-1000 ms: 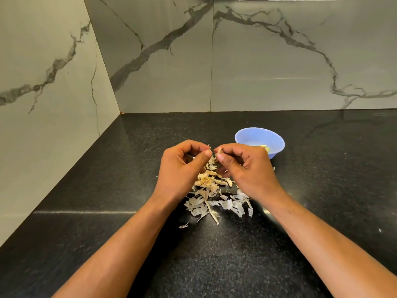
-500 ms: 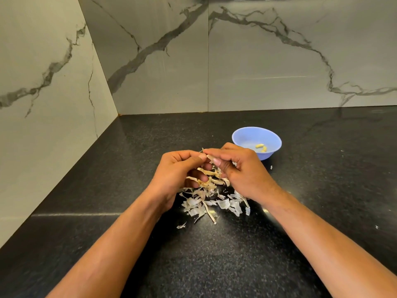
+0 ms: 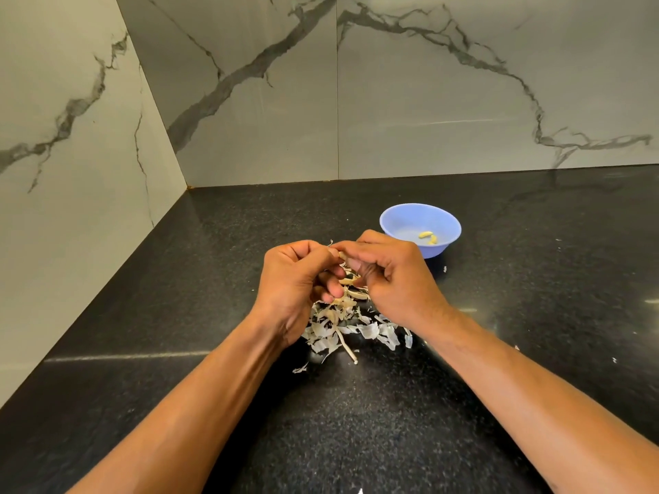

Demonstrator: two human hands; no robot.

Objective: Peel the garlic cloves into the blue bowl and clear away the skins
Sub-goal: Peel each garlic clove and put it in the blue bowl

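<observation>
**Head view: peeling partly done, skins not yet cleared**

Head camera shows the blue bowl [image 3: 420,228] holding two peeled cloves [image 3: 429,237]. Just left of the bowl, the left hand [image 3: 297,283] and right hand [image 3: 390,279] both pinch a garlic clove [image 3: 343,257] between curled fingertips. A skin pile [image 3: 351,326] lies nearer than the bowl, under the hands, uncleared.

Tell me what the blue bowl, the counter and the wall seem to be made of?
Blue bowl: probably plastic, going by its thin rim and even matte colour. Counter: likely polished black granite, speckled and reflecting light. Wall: marble or marble-look tile, pale grey with dark veins and a visible seam; I cannot tell which.
</observation>
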